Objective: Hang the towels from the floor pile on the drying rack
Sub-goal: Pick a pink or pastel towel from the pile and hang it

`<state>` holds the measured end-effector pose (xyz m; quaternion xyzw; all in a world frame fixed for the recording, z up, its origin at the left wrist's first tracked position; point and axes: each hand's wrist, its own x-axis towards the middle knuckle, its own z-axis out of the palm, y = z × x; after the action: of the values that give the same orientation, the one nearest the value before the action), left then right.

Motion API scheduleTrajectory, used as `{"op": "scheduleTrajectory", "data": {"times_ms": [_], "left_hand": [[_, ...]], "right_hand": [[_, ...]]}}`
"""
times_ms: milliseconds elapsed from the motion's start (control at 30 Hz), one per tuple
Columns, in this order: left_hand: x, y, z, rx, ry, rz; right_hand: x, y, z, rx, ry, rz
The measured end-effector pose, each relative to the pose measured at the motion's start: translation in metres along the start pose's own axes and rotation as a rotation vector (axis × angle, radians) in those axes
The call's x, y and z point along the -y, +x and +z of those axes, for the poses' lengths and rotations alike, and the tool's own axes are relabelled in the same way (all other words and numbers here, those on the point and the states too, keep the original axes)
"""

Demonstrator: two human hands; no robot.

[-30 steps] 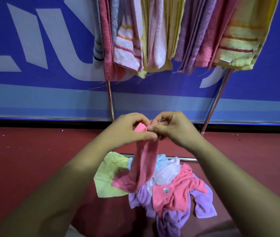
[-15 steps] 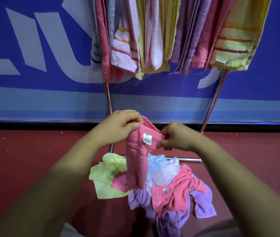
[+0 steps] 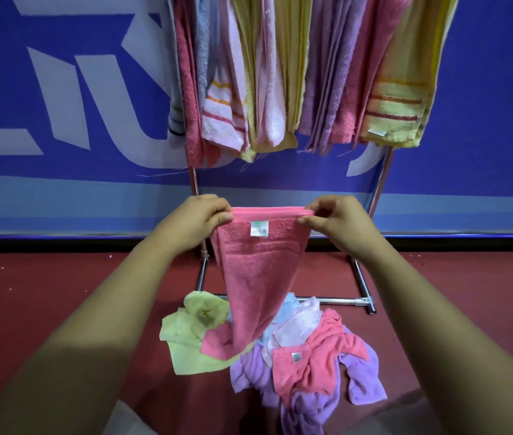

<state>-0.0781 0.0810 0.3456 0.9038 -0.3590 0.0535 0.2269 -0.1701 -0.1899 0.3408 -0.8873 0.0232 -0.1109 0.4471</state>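
Hands have parted, stretching the pink terry towel flat.
Left hand and right hand pinch its top corners; soft, light cloth drapes onto the near floor pile.

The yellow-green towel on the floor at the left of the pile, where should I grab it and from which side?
Take the yellow-green towel by its flat lower-left corner, coming from the left, probably with the left hand. That edge lies spread on the bare floor, whereas its right part sits under the pink towel that both hands are holding, and its top is bunched.
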Motion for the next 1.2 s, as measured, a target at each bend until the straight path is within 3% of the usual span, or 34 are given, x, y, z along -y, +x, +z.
{"op": "scheduleTrajectory", "data": {"times_ms": [133, 267, 433, 500, 567, 633, 700, 800, 867, 1000, 1200], "left_hand": [[-0.03, 0.022, -0.033, -0.092, 0.072, 0.049], [-0.065, 0.043, -0.083, -0.141, 0.122, 0.061], [-0.12, 0.059, -0.161, -0.236, -0.011, -0.003], [-0.147, 0.064, -0.196, -0.275, -0.138, 0.036], [-0.173, 0.064, -0.227, -0.301, -0.445, 0.096], [-0.188, 0.067, -0.244, -0.225, -0.702, 0.129], [-0.193, 0.071, -0.251, -0.157, -0.558, 0.098], [-0.193, 0.076, -0.254, -0.132, -0.093, 0.023], [-0.197, 0.078, -0.256, -0.119, 0.105, 0.033], [-0.205, 0.078, -0.257, -0.111, 0.208, 0.104], [-0.205, 0.075, -0.26, -0.128, 0.255, 0.118]], "right_hand": [[0.02, 0.002, -0.023, -0.144, 0.045, -0.022], [0.062, 0.01, -0.07, -0.154, 0.081, -0.094], [0.134, 0.012, -0.142, -0.195, 0.07, -0.253], [0.165, 0.007, -0.171, -0.242, 0.133, -0.315], [0.196, 0.002, -0.197, -0.254, 0.26, -0.38], [0.217, -0.005, -0.216, -0.169, 0.573, -0.408], [0.222, -0.008, -0.226, -0.098, 0.599, -0.394], [0.21, -0.009, -0.231, -0.126, 0.123, -0.333], [0.205, -0.01, -0.235, -0.139, 0.039, -0.287], [0.209, -0.009, -0.243, -0.181, 0.009, -0.276], [0.213, -0.002, -0.248, -0.102, -0.063, -0.269]]}}
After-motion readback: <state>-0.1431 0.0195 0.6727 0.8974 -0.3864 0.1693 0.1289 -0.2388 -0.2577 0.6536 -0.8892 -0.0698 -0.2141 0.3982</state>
